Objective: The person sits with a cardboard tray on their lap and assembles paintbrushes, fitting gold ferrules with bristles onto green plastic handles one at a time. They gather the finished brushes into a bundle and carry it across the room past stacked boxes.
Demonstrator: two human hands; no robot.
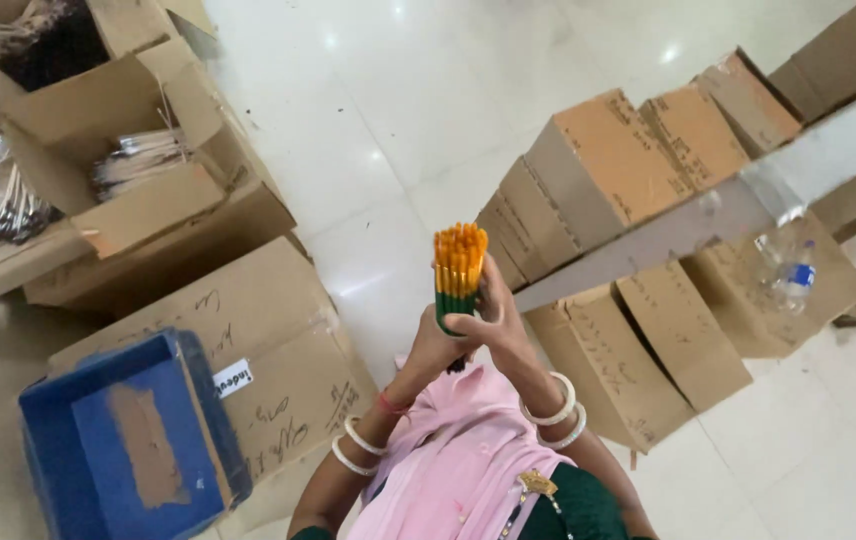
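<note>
At the far left of the bundle of sticks (459,272), open cardboard boxes (118,130) are seen, and shiny packets with dark sticks (138,160) are lying in them. Lower left of the bundle, an empty blue tray (128,440) is placed on the floor beside a closed brown carton (268,350).

The bundle itself is held upright in the middle of the view, above the pink cloth (468,450) on the lap. Its tips are orange-yellow and the lower part is green. The left hand (435,345) is wrapped around the bottom of the bundle, and the right hand (493,320) is closed on its side, with the fingers curled around the green part. So both hands are pressed on the same bundle, and the tips are seen at nearly one level.

To the right of the bundle, a row of closed cartons (608,170) is stacked under a grey surface (728,210), and a clear plastic bottle (786,270) is lying further right.

It is judged that one bundle is gathered and being evened. The blue tray is not yet filled, so most of the packing seems left.
</note>
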